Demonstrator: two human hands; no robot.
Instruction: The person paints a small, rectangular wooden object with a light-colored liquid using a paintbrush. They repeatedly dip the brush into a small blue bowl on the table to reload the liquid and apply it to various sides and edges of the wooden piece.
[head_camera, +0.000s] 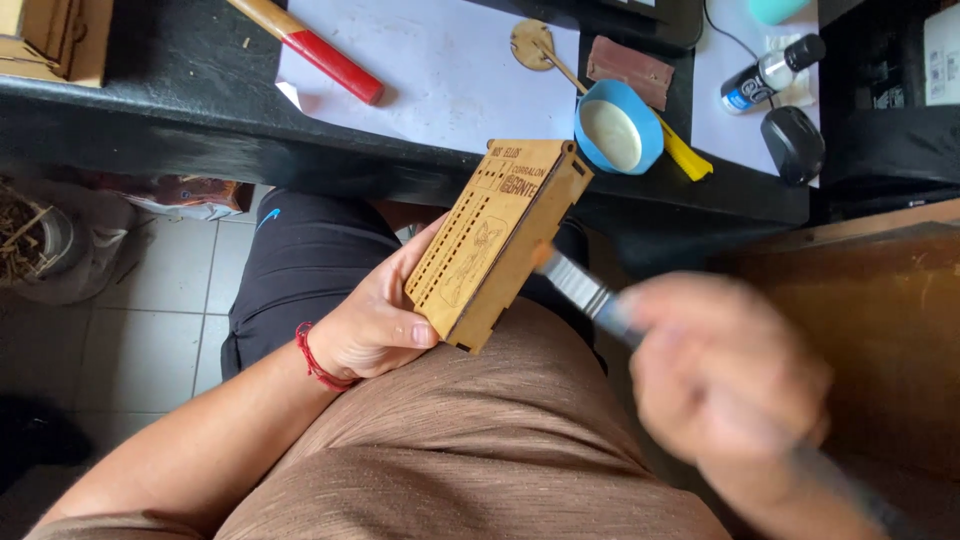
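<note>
My left hand (378, 322) grips a flat laser-cut wooden box (497, 240) from below, tilted up over my lap, its engraved face with rows of small slots toward me. My right hand (722, 378), blurred by motion, holds a paintbrush (575, 284) with a metal ferrule; the bristle tip is at the right edge of the box. A red thread bracelet is on my left wrist.
The black desk edge (300, 160) lies ahead with white paper (450, 80), a blue bowl of pale liquid (617, 129), a red-handled tool (320, 50), a brown block (628, 68), a small bottle (772, 72) and a black mouse (793, 145). Tiled floor at left, wooden board at right.
</note>
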